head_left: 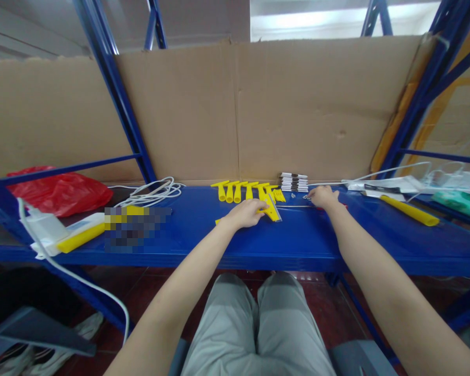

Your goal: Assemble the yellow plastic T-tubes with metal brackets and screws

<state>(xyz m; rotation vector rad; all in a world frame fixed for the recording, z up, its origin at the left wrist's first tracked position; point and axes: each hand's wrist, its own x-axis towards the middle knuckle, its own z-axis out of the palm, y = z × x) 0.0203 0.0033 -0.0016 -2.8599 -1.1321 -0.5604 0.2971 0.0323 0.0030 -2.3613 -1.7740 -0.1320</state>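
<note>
My left hand is closed around a yellow scraper, whose pale flat blade edge points right, just above the blue shelf top. My right hand is at the back of the shelf with its fingertips pinched together by some small metal pieces; whether one is between them is too small to tell. Beneath that hand runs a thin metal rod, with a bit of red showing at its right end. Several yellow T-shaped scraper handles line up behind my left hand, beside small yellow parts.
A stack of small white packs stands against the cardboard wall. At left lie a red plastic bag, coiled white cable, a power strip and a yellow tube. Another yellow tube lies at right.
</note>
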